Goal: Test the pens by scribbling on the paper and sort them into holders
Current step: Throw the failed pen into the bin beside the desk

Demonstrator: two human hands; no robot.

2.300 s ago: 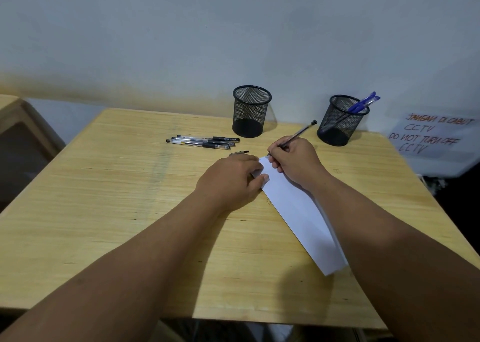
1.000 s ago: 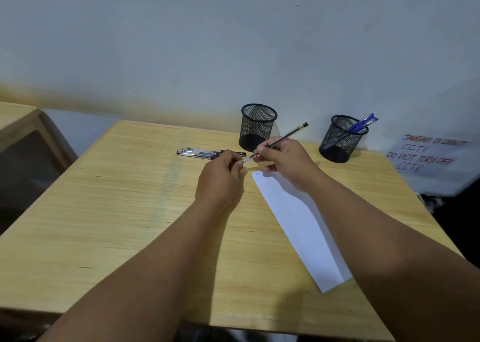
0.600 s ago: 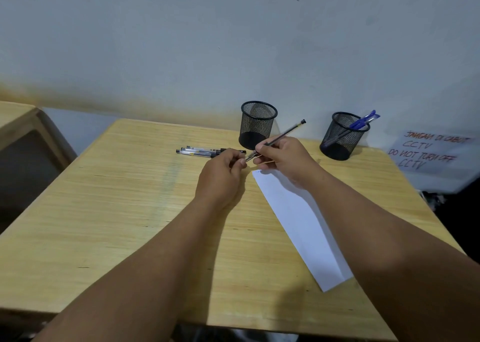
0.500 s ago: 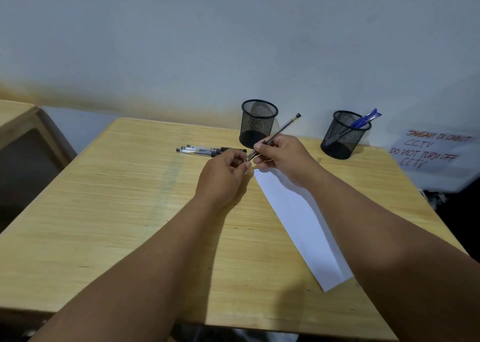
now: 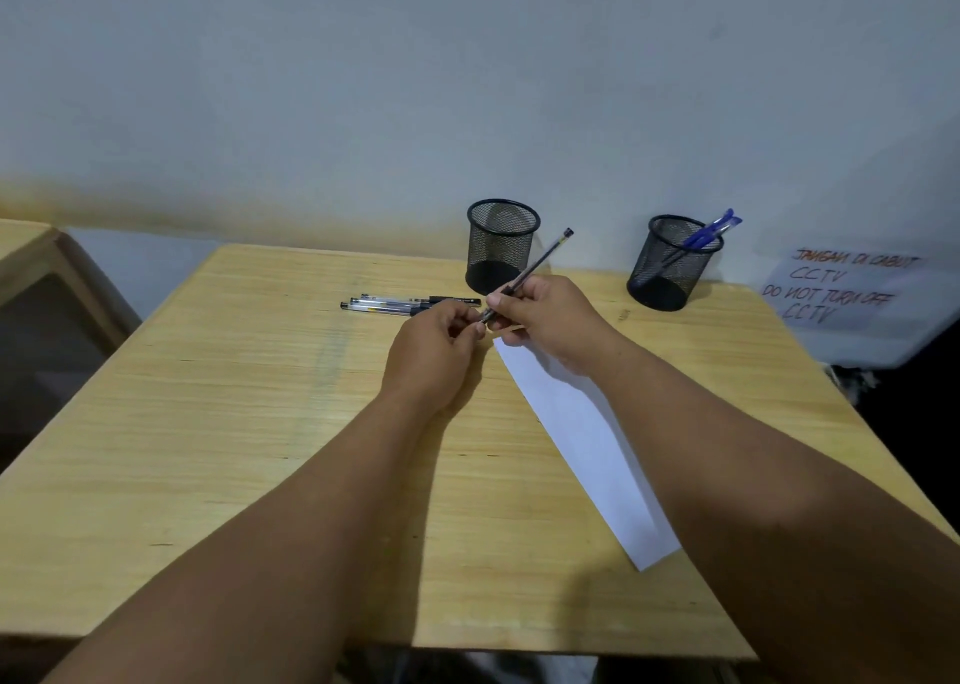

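Observation:
My right hand (image 5: 548,322) grips a thin black pen (image 5: 540,262), its back end tilted up towards the wall. My left hand (image 5: 434,353) pinches something small at the pen's tip, probably the cap, though my fingers hide it. Both hands hover above the near end of a long white paper (image 5: 587,444) lying on the wooden table (image 5: 208,423). A few capped pens (image 5: 395,305) lie in a row to the left of my hands. At the back stand two black mesh holders: the left holder (image 5: 501,246) looks empty, the right holder (image 5: 672,262) has blue pens (image 5: 711,228).
A white wall runs close behind the table. A handwritten notice (image 5: 841,288) hangs on the right beyond the table edge. Another wooden piece of furniture (image 5: 31,267) stands at the far left.
My right hand lifted the pen off the paper after scribbling. My left hand left the paper and came to the pen's tip. The pen's back end swung more upright.

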